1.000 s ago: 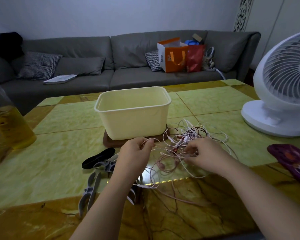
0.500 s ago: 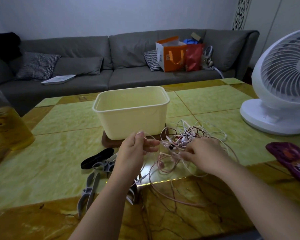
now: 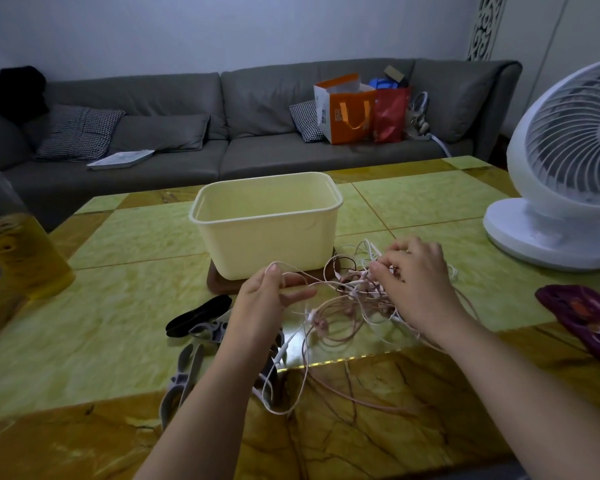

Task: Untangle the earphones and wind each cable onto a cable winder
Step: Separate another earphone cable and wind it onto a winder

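Green-and-amber stone table [image 3: 118,306] carries a cream tub [image 3: 267,230]. Just nearer, right of centre, the earphone tangle [image 3: 354,299] sprawls, drawn out left-right between the hands, its ends pointing no one way. The left hand [image 3: 260,299] pinches a white loop [image 3: 284,263]; the right hand [image 3: 416,282] curls its fingers into the knot. A hard pull apart would likely cinch it tighter.
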`<state>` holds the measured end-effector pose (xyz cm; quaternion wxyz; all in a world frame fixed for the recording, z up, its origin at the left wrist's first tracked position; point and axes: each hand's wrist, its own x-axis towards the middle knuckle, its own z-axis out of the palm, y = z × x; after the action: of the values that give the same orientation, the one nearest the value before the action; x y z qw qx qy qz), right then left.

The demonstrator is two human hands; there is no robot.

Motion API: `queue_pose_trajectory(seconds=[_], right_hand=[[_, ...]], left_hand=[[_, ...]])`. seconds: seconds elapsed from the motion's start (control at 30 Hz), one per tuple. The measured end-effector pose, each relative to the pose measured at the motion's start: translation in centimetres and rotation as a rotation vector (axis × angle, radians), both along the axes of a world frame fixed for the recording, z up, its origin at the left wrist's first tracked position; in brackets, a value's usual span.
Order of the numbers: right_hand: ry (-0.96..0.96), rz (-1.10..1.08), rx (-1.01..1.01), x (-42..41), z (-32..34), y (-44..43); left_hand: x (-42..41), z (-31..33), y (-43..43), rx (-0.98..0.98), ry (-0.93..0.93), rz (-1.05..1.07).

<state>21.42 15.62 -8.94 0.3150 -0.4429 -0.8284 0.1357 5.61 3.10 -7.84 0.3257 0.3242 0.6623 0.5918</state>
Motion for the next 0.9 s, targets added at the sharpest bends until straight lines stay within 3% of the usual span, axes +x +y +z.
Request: queue_pose_trajectory(seconds=[0.1,0.23,0.4,0.57,0.67,0.73,0.8,0.9], right_hand=[[0.140,0.113,-0.218,0.0,0.1,-0.3],[-0.013,0.155,-0.314,0.0,-0.3,-0.2],[0.032,0.193,-0.419,-0.1,-0.4,-0.1],[0.281,0.012,-0.396,-0.2,-0.6,0.3],[0.167,-0.087,-0.162,-0.1,-0.9,0.3],[0.193,0.013,-0.060,-0.3,-0.4,-0.5],[0.247,0.271,-0.191,-0.6,0.3,-1.8],[0.050,0.479,-0.390,-1.5,-0.5,-3.2]], left_hand=[[0.1,0.4,-0.1,0.065,-0.059,-0.032],[0.2,0.4,-0.1,-0.002,-0.052,-0.194],[0.4,-0.1,-0.1,-0.097,-0.029,-0.211],[0.1,0.5,0.2,0.027,-0.232,-0.169],[0.0,0.8,0.1,0.100,-0.301,-0.147],[0.1,1.0,0.0,0.163,-0.335,-0.166],[0.1,1.2,-0.1,0.215,-0.355,-0.194],[0.3,1.3,-0.1,0.253,-0.317,-0.188]])
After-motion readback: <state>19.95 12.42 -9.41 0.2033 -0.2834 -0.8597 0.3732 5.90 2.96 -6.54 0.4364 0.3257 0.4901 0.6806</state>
